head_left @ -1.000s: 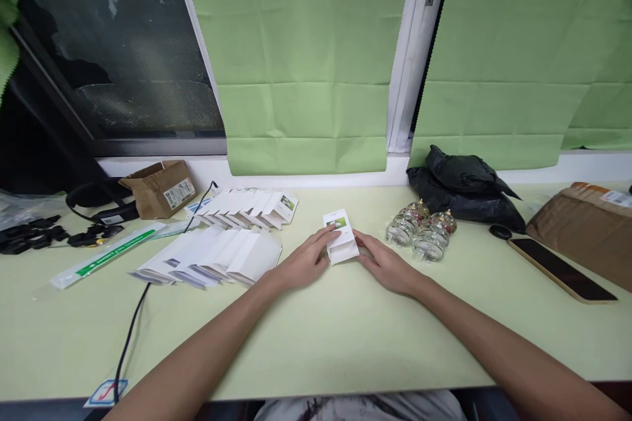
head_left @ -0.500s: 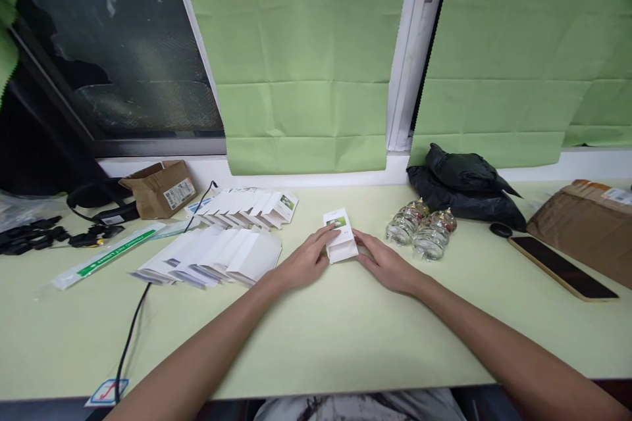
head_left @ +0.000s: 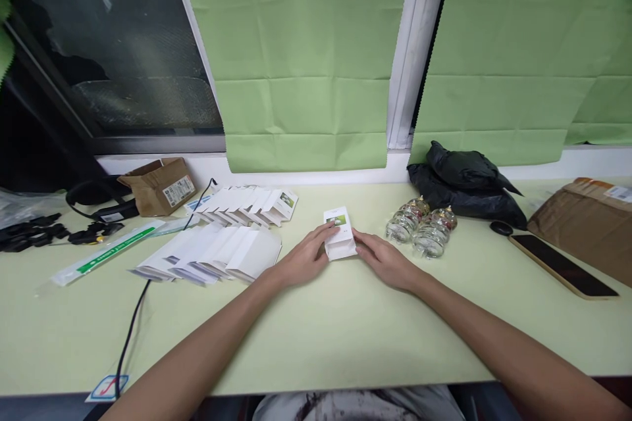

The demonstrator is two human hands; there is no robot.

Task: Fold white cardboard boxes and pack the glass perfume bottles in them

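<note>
A small white box (head_left: 340, 247) with a green picture on its top rests on the table between my hands. My left hand (head_left: 307, 255) grips its left side, with fingers reaching over the top face. On the box's right side, my right hand (head_left: 384, 258) presses with its fingertips. The near end of the box looks folded inward. Left of my left hand lies a row of flattened white cartons (head_left: 222, 253). Behind them is a second row of white boxes (head_left: 251, 205), the rightmost showing the same kind of picture.
Clear ornaments with gold tops (head_left: 428, 240) stand right of my right hand, before black plastic bags (head_left: 464, 191). Farther right are a phone (head_left: 563, 264) and a cardboard box (head_left: 587, 230). At left are a small brown box (head_left: 160, 187), a green-striped packet (head_left: 108, 253) and a black cable (head_left: 132, 322).
Both hands keep their hold on the white box, almost unmoved. The whole view has shifted very slightly.
</note>
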